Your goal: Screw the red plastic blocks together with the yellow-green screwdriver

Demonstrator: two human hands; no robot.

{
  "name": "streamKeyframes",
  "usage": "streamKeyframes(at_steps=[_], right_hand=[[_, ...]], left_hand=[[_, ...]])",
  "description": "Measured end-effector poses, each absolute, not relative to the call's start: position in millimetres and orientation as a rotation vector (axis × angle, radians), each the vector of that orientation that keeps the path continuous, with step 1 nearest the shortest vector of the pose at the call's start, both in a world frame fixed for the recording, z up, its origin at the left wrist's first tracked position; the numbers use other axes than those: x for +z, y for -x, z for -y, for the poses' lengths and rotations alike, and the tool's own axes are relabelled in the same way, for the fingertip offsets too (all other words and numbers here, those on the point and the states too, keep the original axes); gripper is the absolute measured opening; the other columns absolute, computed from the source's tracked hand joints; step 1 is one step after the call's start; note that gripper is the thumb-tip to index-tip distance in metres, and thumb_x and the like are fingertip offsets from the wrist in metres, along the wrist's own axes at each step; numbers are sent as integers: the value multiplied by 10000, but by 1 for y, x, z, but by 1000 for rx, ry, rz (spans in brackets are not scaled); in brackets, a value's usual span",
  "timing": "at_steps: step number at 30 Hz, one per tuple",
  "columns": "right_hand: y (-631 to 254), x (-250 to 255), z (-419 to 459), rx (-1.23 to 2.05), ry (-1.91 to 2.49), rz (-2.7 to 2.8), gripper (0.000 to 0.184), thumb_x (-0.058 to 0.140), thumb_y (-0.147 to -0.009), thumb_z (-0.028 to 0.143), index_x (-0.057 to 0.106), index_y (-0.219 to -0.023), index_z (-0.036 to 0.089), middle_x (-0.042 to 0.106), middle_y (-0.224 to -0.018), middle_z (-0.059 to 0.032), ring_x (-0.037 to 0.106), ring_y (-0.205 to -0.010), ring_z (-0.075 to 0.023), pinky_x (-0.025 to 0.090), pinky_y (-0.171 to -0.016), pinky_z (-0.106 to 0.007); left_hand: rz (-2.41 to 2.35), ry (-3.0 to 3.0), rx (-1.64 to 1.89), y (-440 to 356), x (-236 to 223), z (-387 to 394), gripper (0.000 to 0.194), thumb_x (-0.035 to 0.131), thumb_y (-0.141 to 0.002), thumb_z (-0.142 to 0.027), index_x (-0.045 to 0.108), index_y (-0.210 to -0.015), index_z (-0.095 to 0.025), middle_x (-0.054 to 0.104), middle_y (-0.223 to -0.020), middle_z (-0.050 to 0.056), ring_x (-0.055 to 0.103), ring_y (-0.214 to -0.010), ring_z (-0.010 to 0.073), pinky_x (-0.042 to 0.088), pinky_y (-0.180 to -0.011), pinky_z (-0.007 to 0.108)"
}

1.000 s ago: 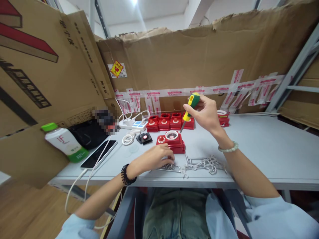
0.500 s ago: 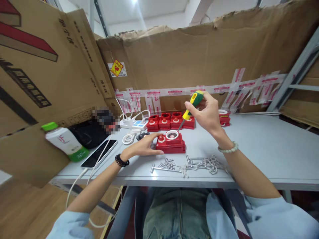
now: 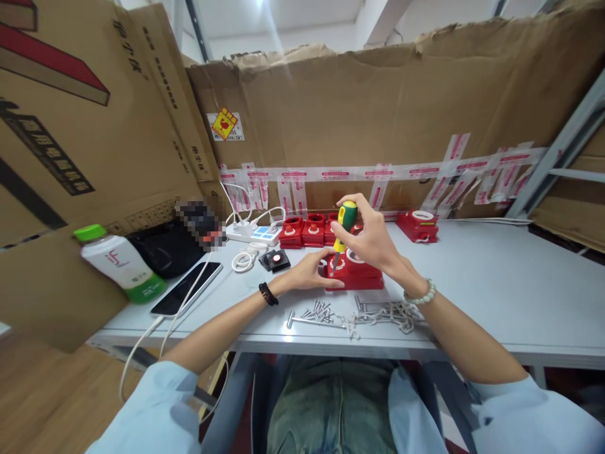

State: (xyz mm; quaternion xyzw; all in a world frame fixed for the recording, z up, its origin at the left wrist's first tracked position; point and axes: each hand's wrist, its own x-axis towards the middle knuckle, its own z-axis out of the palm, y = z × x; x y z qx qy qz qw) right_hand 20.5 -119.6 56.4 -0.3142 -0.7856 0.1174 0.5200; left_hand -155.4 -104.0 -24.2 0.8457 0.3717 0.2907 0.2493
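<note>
A red box-shaped housing (image 3: 357, 279) with a white ring on top lies on the table in front of me. Against its left end rests my left hand (image 3: 309, 271), thumb along the near side and fingers at the far side, gripping it. My right hand (image 3: 371, 234) holds a screwdriver (image 3: 348, 217) by its yellow and green handle. The screwdriver points down, its tip at the top left part of the housing. On the near side lie several loose screws (image 3: 319, 311) and a heap of metal chains with T-shaped bars (image 3: 399, 315).
Behind the housing stand several red housings (image 3: 290, 234) in a row, with another red housing (image 3: 418, 226) to the right. A black square part (image 3: 275, 260), a power strip (image 3: 253, 233), a phone (image 3: 186, 291) and a bottle (image 3: 120, 265) are on the left. Cardboard (image 3: 321, 113) walls the back.
The red housing has shifted right with my left hand. My right hand has brought the screwdriver left and down, from the housing's far right side to its left end.
</note>
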Motion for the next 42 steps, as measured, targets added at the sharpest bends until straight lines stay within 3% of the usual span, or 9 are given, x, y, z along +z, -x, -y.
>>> streamKeyframes(at_steps=[6, 18, 26, 32, 37, 42], right_hand=[[-16, 54, 121, 306, 755, 1911, 263, 580, -812, 313, 485, -1042, 225, 561, -793, 19, 557, -677, -137, 467, -639, -293], [-16, 53, 120, 191, 829, 1897, 238, 587, -814, 316, 493, -1003, 205, 528, -714, 34, 472, -561, -100, 389, -545, -255], [-4, 63, 128, -38, 977, 2073, 266, 595, -847, 335, 496, -1042, 184, 532, -636, 23, 432, -512, -121, 337, -542, -276], [14, 62, 133, -255, 1219, 2031, 328, 586, -861, 345, 510, -1094, 128, 554, -618, -37, 479, -535, -167, 301, -530, -288], [7, 65, 126, 33, 983, 2125, 229, 563, -836, 235, 485, -1045, 183, 496, -623, 23, 416, -524, -127, 339, -548, -285], [-17, 73, 106, 446, 564, 2277, 238, 596, -828, 281, 475, -1024, 220, 522, -879, 4, 466, -694, -117, 422, -658, -280]], left_hand=[[-1016, -2333, 809, 157, -28, 103, 625, 757, -691, -557, 587, -1132, -149, 674, -962, 68, 605, -810, 208, 471, -694, 318], [-1001, -2335, 798, 157, -25, 104, 628, 765, -693, -536, 585, -1155, -151, 673, -980, 78, 613, -880, 233, 483, -744, 338], [-993, -2389, 815, 157, -28, 101, 616, 749, -699, -557, 595, -1113, -128, 656, -798, 26, 571, -701, 183, 435, -634, 290], [-959, -2378, 808, 157, -27, 99, 555, 759, -704, -508, 599, -1078, -131, 689, -934, 76, 605, -798, 219, 470, -700, 313], [-904, -2372, 825, 158, -29, 97, 551, 771, -704, -475, 597, -1102, -137, 699, -988, 80, 612, -790, 207, 483, -700, 309], [-945, -2408, 771, 159, -27, 100, 554, 739, -739, -500, 594, -1136, -142, 691, -998, 86, 623, -801, 218, 493, -714, 332]])
